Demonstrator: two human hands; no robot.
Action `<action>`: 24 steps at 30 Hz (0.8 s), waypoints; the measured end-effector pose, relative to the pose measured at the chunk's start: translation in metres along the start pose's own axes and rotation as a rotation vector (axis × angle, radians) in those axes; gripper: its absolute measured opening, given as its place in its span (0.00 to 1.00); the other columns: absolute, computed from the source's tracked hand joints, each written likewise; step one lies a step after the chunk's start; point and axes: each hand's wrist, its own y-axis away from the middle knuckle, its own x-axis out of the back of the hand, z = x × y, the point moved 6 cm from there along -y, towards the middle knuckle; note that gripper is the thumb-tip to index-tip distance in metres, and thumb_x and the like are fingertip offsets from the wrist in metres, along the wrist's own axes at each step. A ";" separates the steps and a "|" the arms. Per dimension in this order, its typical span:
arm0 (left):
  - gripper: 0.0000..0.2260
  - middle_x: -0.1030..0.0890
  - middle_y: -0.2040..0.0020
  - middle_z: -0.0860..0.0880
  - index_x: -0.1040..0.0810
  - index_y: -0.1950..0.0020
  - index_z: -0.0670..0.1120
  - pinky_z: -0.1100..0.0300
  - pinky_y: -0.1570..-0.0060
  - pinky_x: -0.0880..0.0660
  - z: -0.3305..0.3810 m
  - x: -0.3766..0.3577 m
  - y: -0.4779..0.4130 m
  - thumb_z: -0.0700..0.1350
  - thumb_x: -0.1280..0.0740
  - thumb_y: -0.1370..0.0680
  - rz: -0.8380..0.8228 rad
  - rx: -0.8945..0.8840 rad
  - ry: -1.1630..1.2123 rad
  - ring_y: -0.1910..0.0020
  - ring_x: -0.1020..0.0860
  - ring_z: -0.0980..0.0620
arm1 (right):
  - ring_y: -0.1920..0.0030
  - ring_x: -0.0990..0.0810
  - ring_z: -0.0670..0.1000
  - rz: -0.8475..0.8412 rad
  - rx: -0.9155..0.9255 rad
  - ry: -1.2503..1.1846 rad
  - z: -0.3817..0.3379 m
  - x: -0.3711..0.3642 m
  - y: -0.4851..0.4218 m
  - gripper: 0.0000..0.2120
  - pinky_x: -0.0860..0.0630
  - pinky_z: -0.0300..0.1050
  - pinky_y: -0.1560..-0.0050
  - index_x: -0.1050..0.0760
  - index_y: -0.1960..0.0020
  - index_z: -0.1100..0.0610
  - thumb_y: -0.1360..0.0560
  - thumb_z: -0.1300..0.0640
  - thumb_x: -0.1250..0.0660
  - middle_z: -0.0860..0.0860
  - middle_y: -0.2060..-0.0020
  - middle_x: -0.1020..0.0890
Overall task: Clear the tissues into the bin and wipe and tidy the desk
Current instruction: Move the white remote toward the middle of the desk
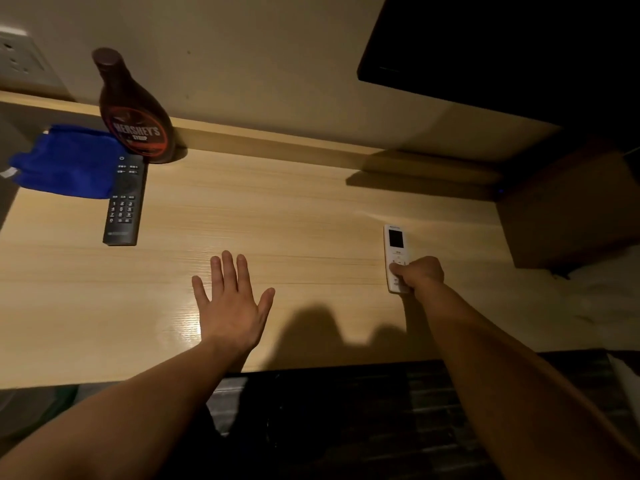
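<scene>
The light wooden desk (277, 220) fills the view. My left hand (232, 303) hovers flat over its middle, fingers spread, holding nothing. My right hand (419, 273) is closed around the lower end of a white remote (394, 242) with a small dark screen, which lies on the desk at the right. A blue cloth (65, 161) lies crumpled at the far left. Beside it rests a black TV remote (123, 199), and behind that stands a brown syrup bottle (133, 112). No tissues or bin show in this view.
A dark TV screen (502, 50) hangs at the upper right, above a brown box-like unit (568, 209) on the desk's right end. A wall socket (17, 60) sits at the upper left. A dark floor lies below the desk's front edge.
</scene>
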 end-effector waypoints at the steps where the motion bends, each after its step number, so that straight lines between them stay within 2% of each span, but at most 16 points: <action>1: 0.38 0.62 0.15 0.43 0.63 0.16 0.45 0.35 0.22 0.63 0.000 -0.001 0.000 0.68 0.61 0.18 -0.006 0.003 -0.007 0.18 0.67 0.43 | 0.47 0.15 0.62 -0.013 -0.009 -0.021 0.001 0.000 -0.002 0.23 0.17 0.54 0.48 0.20 0.42 0.67 0.29 0.54 0.18 0.63 0.43 0.16; 4: 0.38 0.62 0.15 0.43 0.64 0.16 0.45 0.35 0.22 0.63 0.000 -0.001 -0.001 0.68 0.62 0.18 -0.021 0.004 -0.011 0.18 0.68 0.43 | 0.47 0.15 0.61 -0.056 -0.008 -0.082 0.000 -0.001 -0.002 0.19 0.18 0.53 0.51 0.20 0.45 0.66 0.29 0.56 0.19 0.63 0.44 0.15; 6: 0.38 0.63 0.16 0.43 0.64 0.16 0.45 0.35 0.22 0.64 0.001 -0.001 0.000 0.68 0.62 0.18 -0.029 0.002 -0.007 0.18 0.68 0.43 | 0.47 0.14 0.62 -0.069 -0.003 -0.130 -0.001 -0.003 0.001 0.14 0.17 0.55 0.48 0.21 0.53 0.63 0.29 0.58 0.19 0.63 0.44 0.15; 9: 0.38 0.64 0.16 0.43 0.65 0.16 0.46 0.35 0.22 0.65 0.001 0.001 0.000 0.68 0.62 0.18 -0.032 0.002 0.003 0.18 0.69 0.44 | 0.48 0.14 0.62 -0.082 0.003 -0.159 -0.002 -0.007 0.007 0.14 0.17 0.59 0.44 0.25 0.61 0.59 0.29 0.59 0.19 0.63 0.45 0.15; 13: 0.38 0.67 0.16 0.45 0.67 0.17 0.47 0.36 0.22 0.67 0.001 0.004 -0.001 0.68 0.61 0.18 -0.081 0.004 0.062 0.19 0.71 0.45 | 0.53 0.14 0.61 -0.120 -0.043 -0.320 -0.004 -0.018 0.024 0.14 0.16 0.55 0.53 0.19 0.50 0.64 0.30 0.61 0.18 0.63 0.46 0.14; 15: 0.38 0.70 0.17 0.46 0.67 0.17 0.48 0.37 0.23 0.68 0.000 0.007 -0.002 0.69 0.60 0.18 -0.128 -0.001 0.110 0.20 0.73 0.47 | 0.57 0.14 0.59 -0.168 -0.075 -0.459 -0.011 -0.030 0.041 0.12 0.15 0.57 0.53 0.20 0.52 0.63 0.30 0.63 0.19 0.62 0.48 0.15; 17: 0.38 0.68 0.17 0.47 0.65 0.16 0.49 0.39 0.23 0.68 -0.002 0.014 -0.005 0.69 0.59 0.19 -0.175 -0.008 0.164 0.19 0.71 0.48 | 0.56 0.14 0.60 -0.241 -0.087 -0.557 -0.027 -0.046 0.061 0.10 0.15 0.60 0.53 0.22 0.53 0.62 0.29 0.64 0.20 0.62 0.50 0.15; 18: 0.38 0.65 0.16 0.48 0.60 0.15 0.50 0.39 0.22 0.65 -0.005 0.019 -0.007 0.69 0.58 0.19 -0.191 -0.016 0.192 0.18 0.68 0.49 | 0.55 0.14 0.60 -0.279 -0.075 -0.583 -0.038 -0.054 0.072 0.10 0.15 0.60 0.55 0.22 0.53 0.62 0.28 0.65 0.21 0.61 0.51 0.15; 20: 0.35 0.51 0.14 0.48 0.43 0.17 0.51 0.40 0.22 0.53 -0.013 0.038 -0.011 0.68 0.55 0.19 -0.170 -0.050 0.265 0.16 0.55 0.50 | 0.56 0.14 0.59 -0.340 -0.023 -0.578 -0.062 -0.072 0.094 0.08 0.15 0.55 0.61 0.22 0.53 0.63 0.27 0.65 0.23 0.60 0.54 0.16; 22: 0.32 0.33 0.20 0.47 0.27 0.27 0.48 0.44 0.28 0.40 -0.029 0.061 -0.011 0.65 0.53 0.20 -0.078 -0.072 0.358 0.21 0.38 0.49 | 0.58 0.15 0.57 -0.379 0.052 -0.517 -0.089 -0.092 0.113 0.08 0.17 0.47 0.67 0.22 0.55 0.64 0.26 0.64 0.23 0.59 0.56 0.16; 24: 0.29 0.25 0.27 0.46 0.22 0.31 0.45 0.47 0.31 0.35 -0.053 0.080 -0.009 0.62 0.48 0.20 0.067 -0.031 0.406 0.27 0.30 0.47 | 0.58 0.14 0.57 -0.401 0.127 -0.465 -0.117 -0.115 0.129 0.11 0.16 0.48 0.64 0.24 0.58 0.63 0.26 0.62 0.22 0.59 0.54 0.15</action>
